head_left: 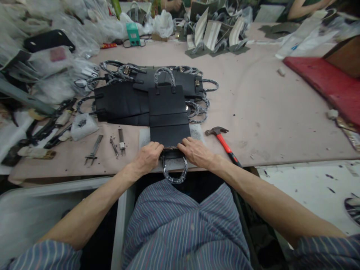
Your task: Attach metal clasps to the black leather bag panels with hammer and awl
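A flat black bag panel (pixel 168 116) with a wrapped loop handle at each end lies on a pale board (pixel 197 131) at the table's near edge. My left hand (pixel 148 156) grips the panel's near left corner, fingers curled on its edge. My right hand (pixel 196 151) presses the near right corner, fingers bent over the edge. The near handle (pixel 174 173) hangs off the table between my wrists. Behind it lies a stack of similar black panels (pixel 120 101) with wrapped handles.
A red-handled hammer (pixel 224 141) lies right of my right hand. Metal punches and pliers (pixel 112 144) lie to the left, with bagged parts (pixel 83 125) and tools beyond. A red mat (pixel 323 80) sits at right. Folded grey pieces (pixel 213 35) stand at the back, by another person's arm (pixel 305 8).
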Available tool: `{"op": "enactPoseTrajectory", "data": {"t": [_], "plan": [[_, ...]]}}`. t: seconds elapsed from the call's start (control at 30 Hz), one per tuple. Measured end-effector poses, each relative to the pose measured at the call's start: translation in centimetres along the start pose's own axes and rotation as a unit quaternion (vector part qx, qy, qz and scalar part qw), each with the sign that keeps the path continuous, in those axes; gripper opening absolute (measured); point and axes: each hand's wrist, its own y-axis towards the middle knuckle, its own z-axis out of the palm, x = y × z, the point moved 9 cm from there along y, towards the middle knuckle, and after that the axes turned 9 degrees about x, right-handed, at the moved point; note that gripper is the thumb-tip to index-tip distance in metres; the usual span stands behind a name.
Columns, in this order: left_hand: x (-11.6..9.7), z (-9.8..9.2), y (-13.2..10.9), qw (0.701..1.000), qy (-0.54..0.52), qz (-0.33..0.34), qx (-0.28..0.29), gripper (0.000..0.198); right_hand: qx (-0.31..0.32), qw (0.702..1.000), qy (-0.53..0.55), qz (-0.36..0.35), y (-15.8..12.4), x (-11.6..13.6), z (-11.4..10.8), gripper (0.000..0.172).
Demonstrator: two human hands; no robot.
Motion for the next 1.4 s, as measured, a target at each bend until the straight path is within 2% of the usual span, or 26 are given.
{"op": "enactPoseTrajectory", "data": {"t": [0.07, 0.2, 0.33, 0.4, 0.53, 0.7, 0.83, 1.0, 1.07, 1.17, 1.27, 1.33, 1.4], "plan": [[0.7, -0.1, -0.7, 0.998, -0.043, 0.027, -0.028, 0.033, -0.02, 0.998, 0.05, -0.01, -0.5, -0.5, 0.1, 0.027], [1.7, -0.3, -2.2, 0.982, -0.111, 0.126, -0.089, 0.047, -0.086, 0.978, 0.179, -0.06, -1.2, -1.7, 0.6, 0.033], [1.3, -0.2, -3.4, 0.964, -0.065, 0.218, -0.134, 0.04, -0.149, 0.965, 0.192, -0.104, -1.9, -1.8, 1.3, 0.028], [0.7, 0.0, -3.9, 0.957, -0.031, 0.24, -0.158, 0.037, -0.188, 0.957, 0.196, -0.104, -2.3, -1.8, 1.4, 0.028], [0.7, -0.3, -4.2, 0.957, -0.048, 0.175, -0.225, 0.035, -0.26, 0.929, 0.254, -0.071, -3.4, -2.2, 1.6, 0.03], [-0.1, 0.1, -4.2, 0.966, -0.054, 0.137, -0.214, 0.033, -0.291, 0.91, 0.29, -0.062, -4.5, -1.6, 1.7, 0.035], [-0.1, 0.2, -4.7, 0.971, -0.057, 0.1, -0.211, 0.031, -0.278, 0.918, 0.278, -0.058, -4.7, -1.4, 2.1, 0.038], [-0.4, 1.6, -4.4, 0.988, -0.046, 0.083, -0.125, 0.039, -0.242, 0.939, 0.225, -0.091, -3.9, -1.3, 3.0, 0.035], [-0.3, 1.4, -4.5, 0.985, -0.082, 0.068, -0.132, 0.04, -0.233, 0.946, 0.208, -0.092, -3.9, -1.2, 3.2, 0.04], [2.3, 0.1, -5.9, 0.957, -0.189, -0.01, -0.22, 0.037, -0.232, 0.949, 0.206, -0.054, -4.0, -1.6, 3.4, 0.048], [8.2, -0.4, -9.1, 0.91, -0.234, -0.189, -0.286, 0.027, -0.227, 0.957, 0.18, -0.021, -3.8, -1.6, 3.8, 0.052], [12.8, -0.2, -11.8, 0.874, -0.229, -0.333, -0.272, 0.022, -0.222, 0.961, 0.163, -0.019, -3.7, -1.5, 3.9, 0.054], [16.7, 0.2, -14.1, 0.839, -0.215, -0.449, -0.22, 0.02, -0.222, 0.961, 0.163, -0.021, -3.5, -1.4, 4.0, 0.054]]}}
